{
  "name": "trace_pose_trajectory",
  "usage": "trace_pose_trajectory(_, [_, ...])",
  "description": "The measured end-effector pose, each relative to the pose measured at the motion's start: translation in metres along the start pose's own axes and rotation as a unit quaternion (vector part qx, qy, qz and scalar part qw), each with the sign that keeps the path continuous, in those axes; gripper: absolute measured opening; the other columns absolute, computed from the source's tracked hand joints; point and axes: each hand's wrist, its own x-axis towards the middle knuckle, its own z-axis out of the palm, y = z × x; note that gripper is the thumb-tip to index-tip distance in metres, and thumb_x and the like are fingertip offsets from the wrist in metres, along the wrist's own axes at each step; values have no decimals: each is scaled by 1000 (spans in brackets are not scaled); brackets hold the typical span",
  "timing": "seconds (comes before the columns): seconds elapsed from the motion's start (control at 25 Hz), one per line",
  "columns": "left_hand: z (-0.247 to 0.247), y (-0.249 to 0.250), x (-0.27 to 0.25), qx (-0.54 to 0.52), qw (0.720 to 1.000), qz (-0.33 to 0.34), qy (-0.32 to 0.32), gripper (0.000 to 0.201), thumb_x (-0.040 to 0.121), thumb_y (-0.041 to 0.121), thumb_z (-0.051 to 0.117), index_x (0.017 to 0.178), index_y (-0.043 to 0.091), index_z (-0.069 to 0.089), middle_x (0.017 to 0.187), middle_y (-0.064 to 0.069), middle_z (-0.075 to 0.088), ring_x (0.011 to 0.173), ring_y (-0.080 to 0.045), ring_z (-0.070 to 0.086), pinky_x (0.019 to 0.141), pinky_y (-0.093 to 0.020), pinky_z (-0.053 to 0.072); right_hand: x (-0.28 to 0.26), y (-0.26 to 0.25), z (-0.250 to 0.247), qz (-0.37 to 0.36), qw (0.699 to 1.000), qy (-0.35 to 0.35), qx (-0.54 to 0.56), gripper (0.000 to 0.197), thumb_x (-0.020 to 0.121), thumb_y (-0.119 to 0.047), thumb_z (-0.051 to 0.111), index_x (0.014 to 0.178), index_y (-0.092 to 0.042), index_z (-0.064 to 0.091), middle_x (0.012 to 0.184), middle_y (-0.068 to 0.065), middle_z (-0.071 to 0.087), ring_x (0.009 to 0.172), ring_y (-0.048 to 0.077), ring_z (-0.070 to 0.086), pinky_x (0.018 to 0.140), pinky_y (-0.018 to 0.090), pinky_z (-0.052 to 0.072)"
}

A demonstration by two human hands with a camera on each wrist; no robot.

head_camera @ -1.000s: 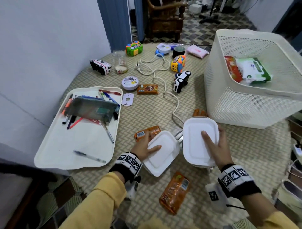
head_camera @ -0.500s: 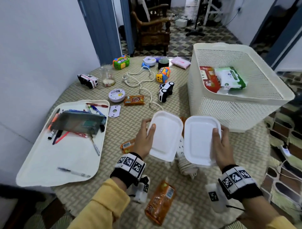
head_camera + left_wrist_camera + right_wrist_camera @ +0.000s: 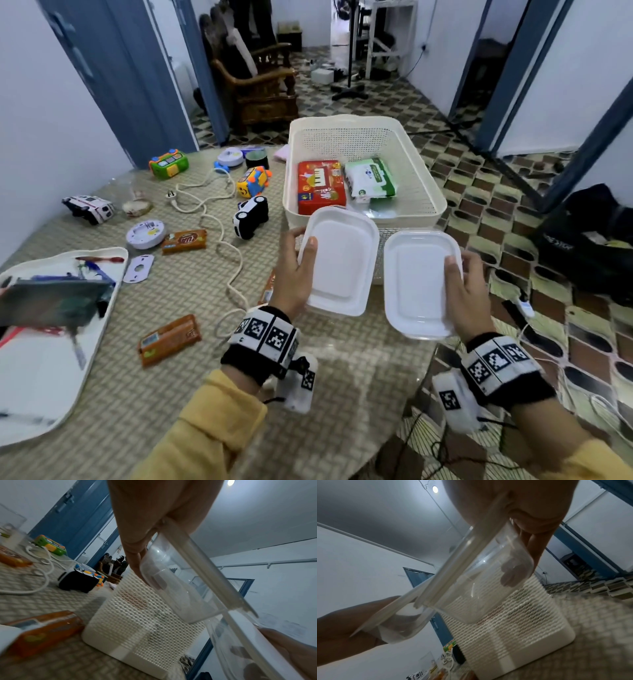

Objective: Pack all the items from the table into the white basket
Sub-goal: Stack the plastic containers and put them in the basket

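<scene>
My left hand grips a white-lidded clear food box, thumb on the lid, fingers under its base. My right hand grips a second lidded box the same way. Both boxes hang in the air side by side, just before the near wall of the white basket. Inside the basket lie a red box and a green-and-white wipes pack.
On the table are orange snack packs, a white cable, a black-and-white toy car, a yellow toy, a green toy, a toy ambulance and a round white disc. A white tray with pens sits left.
Both hands have lifted the two boxes off the table and carried them up and forward to the basket's near wall. The view has swung up to show the basket's inside.
</scene>
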Motion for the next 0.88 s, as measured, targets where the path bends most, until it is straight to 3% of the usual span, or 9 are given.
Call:
trace_pose_trajectory(0.08, [33, 12, 1, -2, 1000, 1, 3, 19, 93, 51, 42, 111, 47, 42, 110, -2, 63, 99, -22, 62, 83, -40, 51, 18, 7, -34, 3, 1000, -3, -7, 26, 100, -34, 38, 116, -14, 43, 91, -16, 53, 83, 12, 53, 72, 26, 42])
trace_pose_trajectory(0.16, [64, 27, -1, 11, 1000, 2, 12, 26, 100, 41, 39, 125, 34, 37, 107, -1, 62, 92, -18, 61, 78, -31, 46, 35, 11, -64, 8, 1000, -7, -9, 26, 100, -35, 38, 115, -14, 43, 91, -15, 52, 85, 15, 52, 75, 31, 41])
trace_pose_trajectory(0.28, [105, 43, -3, 23, 999, 17, 38, 28, 101, 33, 37, 127, 23, 36, 99, 5, 61, 85, -13, 60, 75, -29, 45, 60, 8, -97, 0, 1000, -15, -25, 23, 101, -29, 38, 111, -10, 44, 83, -13, 51, 74, 3, 49, 61, 24, 38])
trace_pose_trajectory(0.44, [140, 52, 9, 33, 997, 18, 66, 19, 101, 32, 39, 120, 28, 38, 89, 12, 59, 78, -5, 57, 73, -31, 44, 93, 5, -112, -37, 997, -33, -54, 23, 101, -27, 38, 108, -7, 48, 81, -8, 51, 72, 2, 48, 59, 19, 36])
trace_pose_trajectory(0.52, [150, 57, 22, 32, 994, 21, 99, 24, 101, 30, 40, 124, 21, 40, 93, 7, 59, 79, -10, 57, 73, -29, 42, 113, 3, -110, -50, 996, -48, -63, 24, 101, -28, 38, 110, -9, 48, 85, -4, 53, 74, 9, 50, 60, 22, 37])
trace_pose_trajectory(0.64, [156, 63, 48, 37, 988, 39, 146, 27, 101, 26, 41, 126, 15, 43, 106, -1, 58, 93, -21, 56, 79, -30, 43, 146, -5, -101, -81, 992, -77, -66, 24, 102, -28, 36, 110, -9, 48, 91, 1, 57, 73, 8, 51, 55, 22, 37])
trace_pose_trajectory(0.8, [152, 68, 85, 55, 977, 26, 203, 23, 100, 27, 43, 121, 20, 46, 111, -3, 59, 102, -25, 56, 85, -36, 44, 195, -26, -80, -112, 985, -120, -49, 18, 102, -26, 36, 107, -12, 47, 78, -1, 56, 64, 6, 50, 44, 9, 36])
trace_pose_trajectory(0.88, [146, 74, 107, 53, 973, 19, 222, 20, 99, 29, 43, 118, 23, 46, 106, -3, 59, 100, -27, 56, 88, -41, 45, 229, -38, -65, -143, 979, -139, -42, 18, 101, -24, 38, 108, -12, 48, 79, -2, 58, 65, 7, 53, 47, 6, 38])
